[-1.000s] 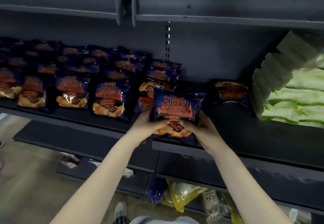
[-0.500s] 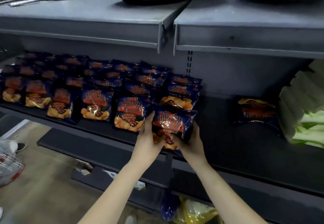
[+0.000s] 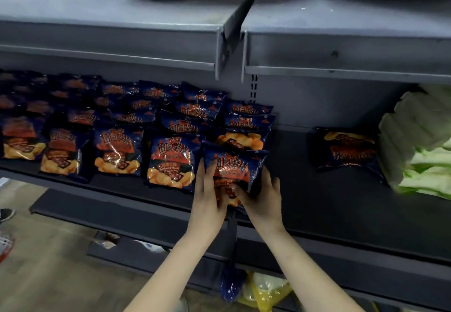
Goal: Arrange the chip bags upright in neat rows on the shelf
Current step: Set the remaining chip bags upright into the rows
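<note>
Held item: a chip bag (image 3: 231, 165) is gripped low on both sides and kept upright at the front of the shelf (image 3: 329, 216).
Left grip: the left hand (image 3: 210, 197) is closed on the bag's left edge, fingers laid upward.
Right grip: the right hand (image 3: 264, 197) is curled round the lower right corner.
Reason: the two-sided hold is judged to square the bag with its row.
Rows: standing bags (image 3: 117, 150) are ranked left of and behind the fingers.
Stray: a lone bag (image 3: 346, 150) lies flat, well right of the right fingers.
Writing: 田园薯片 is printed large; "Barbecue Flavor" is read on the neighbouring bag (image 3: 170, 163).
</note>
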Action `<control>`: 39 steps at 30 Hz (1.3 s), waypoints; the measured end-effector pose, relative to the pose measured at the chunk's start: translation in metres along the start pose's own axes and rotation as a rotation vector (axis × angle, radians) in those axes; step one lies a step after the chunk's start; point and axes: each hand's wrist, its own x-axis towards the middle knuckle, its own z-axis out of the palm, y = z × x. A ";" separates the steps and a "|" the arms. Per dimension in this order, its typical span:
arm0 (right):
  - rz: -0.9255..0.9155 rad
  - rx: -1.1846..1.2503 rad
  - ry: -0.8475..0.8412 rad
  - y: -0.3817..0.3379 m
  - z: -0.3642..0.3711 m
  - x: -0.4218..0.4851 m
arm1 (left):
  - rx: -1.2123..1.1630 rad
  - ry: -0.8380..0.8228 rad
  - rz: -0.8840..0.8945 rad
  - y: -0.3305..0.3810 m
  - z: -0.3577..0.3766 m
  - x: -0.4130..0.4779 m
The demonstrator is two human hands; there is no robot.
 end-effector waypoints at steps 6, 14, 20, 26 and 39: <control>-0.011 -0.069 0.138 0.001 0.001 -0.001 | -0.015 -0.052 0.029 -0.005 0.005 0.007; -0.047 -0.109 0.183 -0.004 0.005 -0.006 | -0.029 -0.096 0.068 -0.014 0.011 0.011; -0.046 -0.163 0.209 -0.001 0.009 -0.005 | -0.047 -0.103 0.064 -0.018 0.015 0.011; -0.040 -0.173 0.212 -0.001 0.010 -0.006 | -0.048 -0.080 0.082 -0.022 0.017 0.010; 0.041 0.190 0.190 0.000 -0.008 -0.011 | -0.054 -0.032 0.162 -0.018 0.015 0.005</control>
